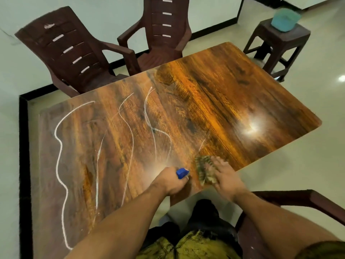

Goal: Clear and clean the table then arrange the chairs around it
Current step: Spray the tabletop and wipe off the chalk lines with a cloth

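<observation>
A glossy wooden table (214,94) fills the middle of the view, with wavy white lines of cleaning liquid (59,146) across its left half. My left hand (170,182) grips a bottle at the near edge; only its blue cap (182,172) shows. Just to the right, my right hand (226,174) presses a patterned green-brown cloth (204,170) flat on the tabletop; the cloth is blurred. Two dark brown plastic chairs stand at the far side, one at the left (74,53) and one in the middle (164,30). A third chair (302,200) is by my right arm.
A dark brown stool (280,43) stands on the floor beyond the table's far right corner, with a light blue tub (284,19) on it. A black skirting strip (24,165) runs along the pale wall at the left. Shiny pale floor lies to the right.
</observation>
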{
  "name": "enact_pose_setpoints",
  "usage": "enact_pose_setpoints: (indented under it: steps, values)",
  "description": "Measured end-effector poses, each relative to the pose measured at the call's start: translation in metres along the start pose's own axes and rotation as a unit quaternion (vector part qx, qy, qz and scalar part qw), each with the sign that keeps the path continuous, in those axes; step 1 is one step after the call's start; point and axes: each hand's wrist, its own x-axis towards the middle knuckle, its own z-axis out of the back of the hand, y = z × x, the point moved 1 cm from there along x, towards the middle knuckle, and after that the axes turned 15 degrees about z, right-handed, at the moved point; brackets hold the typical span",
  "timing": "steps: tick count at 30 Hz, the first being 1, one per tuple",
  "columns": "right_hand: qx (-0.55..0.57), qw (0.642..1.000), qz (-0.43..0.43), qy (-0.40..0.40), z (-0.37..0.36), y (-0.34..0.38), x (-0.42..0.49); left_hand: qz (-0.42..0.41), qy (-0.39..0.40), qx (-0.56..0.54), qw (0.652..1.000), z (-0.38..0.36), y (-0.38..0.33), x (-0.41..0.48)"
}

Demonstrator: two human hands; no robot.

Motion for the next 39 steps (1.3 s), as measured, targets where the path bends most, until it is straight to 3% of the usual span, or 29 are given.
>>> enact_pose_setpoints:
  steps: [2, 4, 6, 8, 10, 12, 13, 15, 17, 18, 20, 22, 24, 26, 28, 31, 32, 33, 35, 37, 39]
  values:
    - [0.027, 0.979, -0.198, -0.035, 0.005, 0.016, 0.016, -0.003, -0.009, 0.003, 1.000, 0.001, 0.015, -0.007]
    - [0.075, 0.949, -0.299, -0.059, 0.005, 0.047, 0.039, -0.008, -0.018, 0.000, 1.000, 0.002, 0.028, -0.013]
    - [0.052, 0.968, -0.241, -0.045, -0.002, 0.086, 0.053, -0.007, -0.017, -0.004, 1.000, 0.002, 0.035, -0.017]
    - [0.003, 0.997, -0.073, -0.017, -0.021, 0.123, 0.049, -0.008, -0.005, -0.015, 1.000, 0.004, 0.040, -0.020]
    - [0.004, 0.995, 0.095, 0.029, -0.033, 0.135, 0.030, -0.018, -0.003, -0.025, 1.000, 0.006, 0.043, -0.022]
    - [0.018, 0.988, 0.147, 0.039, -0.033, 0.115, 0.017, -0.021, -0.004, -0.038, 0.999, 0.009, 0.046, -0.024]
    - [0.013, 0.994, 0.106, 0.033, -0.030, 0.102, 0.014, -0.019, -0.002, -0.050, 0.999, 0.010, 0.046, -0.025]
    - [0.014, 0.996, -0.086, -0.002, -0.020, 0.082, 0.014, -0.019, 0.002, -0.065, 0.998, 0.013, 0.046, -0.025]
    - [0.071, 0.957, -0.276, -0.042, -0.008, 0.077, 0.027, -0.020, -0.001, -0.069, 0.997, 0.016, 0.043, -0.025]
    - [0.087, 0.945, -0.310, -0.049, -0.004, 0.082, 0.036, -0.021, -0.003, -0.068, 0.997, 0.018, 0.041, -0.023]
    - [0.051, 0.969, -0.237, -0.038, -0.003, 0.097, 0.051, -0.021, -0.007, -0.069, 0.997, 0.020, 0.036, -0.019]
    - [0.006, 0.997, -0.082, -0.004, -0.004, 0.112, 0.061, -0.021, -0.009, -0.077, 0.997, 0.025, 0.030, -0.012]
    - [-0.023, 0.998, 0.029, 0.047, 0.001, 0.110, 0.065, -0.026, -0.017, -0.081, 0.996, 0.032, 0.021, -0.001]
    - [-0.040, 0.995, 0.070, 0.050, 0.007, 0.094, 0.068, -0.019, -0.019, -0.082, 0.996, 0.038, 0.014, 0.006]
    - [-0.048, 0.998, 0.007, 0.034, 0.017, 0.064, 0.079, -0.001, -0.028, -0.092, 0.995, 0.043, 0.008, 0.017]
    - [0.003, 0.977, -0.214, 0.007, 0.036, 0.021, 0.102, 0.021, -0.056, -0.080, 0.995, 0.052, -0.001, 0.032]
    - [0.002, 0.970, -0.243, 0.010, 0.041, 0.020, 0.111, 0.031, -0.062, -0.077, 0.995, 0.056, -0.005, 0.037]
    - [-0.009, 0.975, -0.221, 0.015, 0.043, 0.024, 0.121, 0.038, -0.066, -0.080, 0.994, 0.061, -0.010, 0.045]
    - [-0.032, 0.998, -0.052, 0.034, 0.038, 0.044, 0.136, 0.047, -0.066, -0.099, 0.992, 0.071, -0.020, 0.056]
    - [-0.021, 0.984, 0.148, 0.096, 0.034, 0.050, 0.144, 0.050, -0.065, -0.099, 0.992, 0.081, -0.032, 0.071]
    - [-0.014, 0.963, 0.243, 0.119, 0.043, 0.029, 0.150, 0.056, -0.064, -0.102, 0.991, 0.091, -0.041, 0.079]
